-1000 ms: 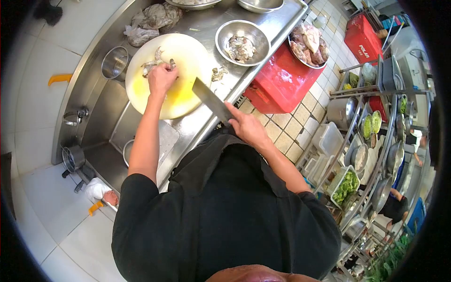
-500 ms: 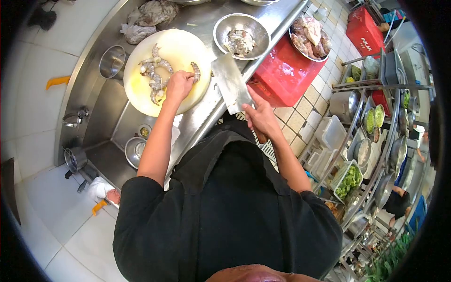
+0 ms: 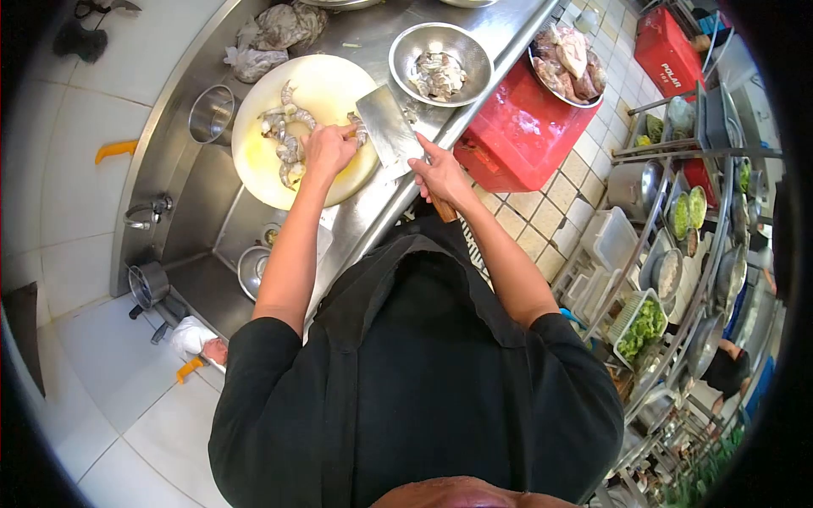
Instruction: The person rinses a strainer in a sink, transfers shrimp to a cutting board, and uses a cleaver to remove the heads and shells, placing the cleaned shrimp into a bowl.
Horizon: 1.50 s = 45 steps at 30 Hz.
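My left hand (image 3: pixel 332 151) is over the round white cutting board (image 3: pixel 254 182), its fingers closed on the near end of a single grey shrimp (image 3: pixel 361 132) by the board's right edge. My right hand (image 3: pixel 442 176) grips a cleaver (image 3: pixel 388 125) where blade and wooden handle meet. Its broad blade reaches over the edge of the board, right beside that shrimp and partly overlapping it. Several more unpeeled shrimp (image 3: pixel 290 146) lie in a loose pile left of my left hand. Beyond the blade, a metal colander (image 3: pixel 481 72) holds a heap of shrimp.
The board lies across a steel sink (image 3: pixel 190 190). A metal pot (image 3: pixel 212 114) and plastic bags (image 3: pixel 284 30) stand around it. To the right are a red cooler (image 3: pixel 525 127), a bowl of raw meat (image 3: pixel 569 63) and a rack with trays (image 3: pixel 639 326) of greens.
The cleaver has moved left, from beside the board to over its edge next to the shrimp. My left hand stays at the same shrimp. The whole view has shifted slightly.
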Tool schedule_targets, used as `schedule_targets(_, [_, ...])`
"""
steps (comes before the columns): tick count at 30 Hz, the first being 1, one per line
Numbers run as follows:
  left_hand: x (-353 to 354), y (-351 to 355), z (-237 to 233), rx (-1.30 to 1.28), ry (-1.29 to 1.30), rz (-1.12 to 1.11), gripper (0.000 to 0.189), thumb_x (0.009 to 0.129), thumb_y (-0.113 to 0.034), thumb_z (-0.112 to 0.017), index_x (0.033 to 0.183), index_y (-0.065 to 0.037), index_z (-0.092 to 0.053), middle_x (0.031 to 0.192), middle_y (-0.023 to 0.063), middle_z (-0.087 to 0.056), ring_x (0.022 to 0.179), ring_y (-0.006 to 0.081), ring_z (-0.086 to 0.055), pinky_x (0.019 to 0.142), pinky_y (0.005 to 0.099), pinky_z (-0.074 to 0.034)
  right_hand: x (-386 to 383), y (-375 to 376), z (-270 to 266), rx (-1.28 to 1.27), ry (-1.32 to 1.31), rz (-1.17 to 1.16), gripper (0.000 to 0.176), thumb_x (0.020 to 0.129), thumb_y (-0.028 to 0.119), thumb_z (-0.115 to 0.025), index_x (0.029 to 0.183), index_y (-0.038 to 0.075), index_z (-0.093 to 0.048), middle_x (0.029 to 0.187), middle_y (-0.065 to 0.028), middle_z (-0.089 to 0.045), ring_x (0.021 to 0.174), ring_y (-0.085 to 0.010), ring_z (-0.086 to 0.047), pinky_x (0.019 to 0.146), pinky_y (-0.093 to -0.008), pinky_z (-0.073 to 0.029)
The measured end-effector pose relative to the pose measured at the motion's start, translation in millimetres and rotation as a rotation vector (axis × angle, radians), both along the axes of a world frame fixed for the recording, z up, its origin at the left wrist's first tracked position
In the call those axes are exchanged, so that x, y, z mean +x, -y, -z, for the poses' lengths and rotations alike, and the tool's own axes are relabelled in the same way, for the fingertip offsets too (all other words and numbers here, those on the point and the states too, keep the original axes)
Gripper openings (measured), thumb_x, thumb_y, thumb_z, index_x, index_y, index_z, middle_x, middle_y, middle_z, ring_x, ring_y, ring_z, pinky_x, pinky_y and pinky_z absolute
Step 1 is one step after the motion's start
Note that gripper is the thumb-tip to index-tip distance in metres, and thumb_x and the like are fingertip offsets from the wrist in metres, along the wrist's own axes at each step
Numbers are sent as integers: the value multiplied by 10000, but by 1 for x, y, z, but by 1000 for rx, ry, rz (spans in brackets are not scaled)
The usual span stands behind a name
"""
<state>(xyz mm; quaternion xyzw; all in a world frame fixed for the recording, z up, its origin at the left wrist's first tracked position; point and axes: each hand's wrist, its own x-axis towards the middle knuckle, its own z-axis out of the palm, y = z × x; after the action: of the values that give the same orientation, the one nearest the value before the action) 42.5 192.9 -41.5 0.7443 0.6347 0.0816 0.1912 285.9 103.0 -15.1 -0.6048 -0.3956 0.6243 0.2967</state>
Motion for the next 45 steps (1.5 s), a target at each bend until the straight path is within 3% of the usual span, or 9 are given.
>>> schedule_targets(5, [0,0,-1,3,-1,-10,367,880,-333,-632,1195,-249,-801,873,92,-778,1034,301,-687,1007,492,-412,-1,10,-13,-16,-23,-24,708,1007,165,-610,1646,147,-306,696,-41,-578,483,-114,-541,420,-300,-464])
schedule_targets(8, [3,0,-7,-57,5,-35,358,855,-296,-646,1168,-253,-813,936,99,-787,1077,295,-663,975,451,-400,3,25,-19,-41,-21,-37,711,1011,168,-600,1651,147,-290,690,-42,-572,480,-118,-540,425,-302,-469])
schedule_targets(11, [1,0,-4,-21,23,-32,366,862,-355,-656,1174,-237,-805,825,162,-756,888,335,-728,928,470,-496,6,35,-16,-50,-25,-44,718,1012,172,-601,1654,145,-280,687,-41,-566,482,-119,-542,429,-302,-474])
schedule_targets(14, [1,-2,3,-104,46,-74,346,885,-359,-649,1174,-253,-807,969,165,-773,999,315,-710,950,454,-423,4,35,-9,-57,-35,-37,719,1014,171,-601,1654,142,-275,687,-43,-566,479,-122,-543,426,-307,-475])
schedule_targets(23, [-1,2,11,-107,108,-114,367,896,-436,-668,1177,-241,-800,1010,191,-765,990,346,-720,978,489,-460,7,54,-15,-94,-52,-68,725,1021,149,-602,1658,138,-258,689,-39,-581,486,-125,-552,422,-303,-471])
schedule_targets(26, [1,5,4,-96,139,-159,377,852,-346,-757,1186,-175,-790,926,205,-765,905,359,-747,887,416,-565,4,48,-7,-80,-72,-54,728,1017,160,-602,1658,137,-258,689,-43,-582,484,-129,-553,421,-310,-472])
schedule_targets(34, [-3,8,19,-53,240,-202,358,858,-287,-775,1171,-113,-790,963,207,-772,891,327,-757,872,388,-575,4,61,-22,-103,-54,-77,698,1023,131,-605,1650,199,-307,691,-29,-575,476,-117,-540,419,-291,-462])
schedule_targets(37, [-2,12,22,-46,283,-233,357,861,-283,-774,1163,-94,-791,977,202,-774,895,317,-757,872,382,-575,5,58,-19,-92,-34,-101,716,1018,159,-600,1656,154,-274,679,-36,-573,471,-128,-546,424,-317,-477])
schedule_targets(45, [-8,12,31,1,339,-232,325,880,-272,-760,1134,-74,-796,935,185,-780,862,296,-756,853,371,-578,21,80,-41,-84,79,-227,673,1034,141,-579,1649,183,-308,674,-30,-555,475,-121,-548,437,-312,-477])
